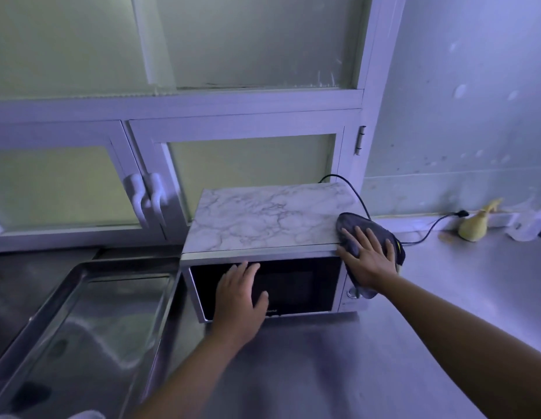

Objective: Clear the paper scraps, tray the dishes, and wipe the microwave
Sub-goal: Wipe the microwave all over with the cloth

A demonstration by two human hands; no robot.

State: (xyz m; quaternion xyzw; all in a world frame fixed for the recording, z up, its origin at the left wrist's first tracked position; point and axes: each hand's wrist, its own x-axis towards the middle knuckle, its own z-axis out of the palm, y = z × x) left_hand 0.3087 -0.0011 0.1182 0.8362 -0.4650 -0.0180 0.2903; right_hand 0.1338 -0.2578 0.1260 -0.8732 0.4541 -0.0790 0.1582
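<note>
On the steel counter (323, 373), your left hand (242, 294) lies flat, fingers straight, against the dark door of the microwave (299, 285), probably to steady it. Your right hand (369, 258), fingers spread and grasping nothing, presses a grey cloth (353, 219) onto the top right front corner, so the wipe bears evenly. Behind, the power cord (461, 212) trails right

kitchen | steel worktop (338, 373) | microwave (263, 231) at back edge | steel tray (90, 267) left | frosted-glass cabinets (248, 161) behind
</note>
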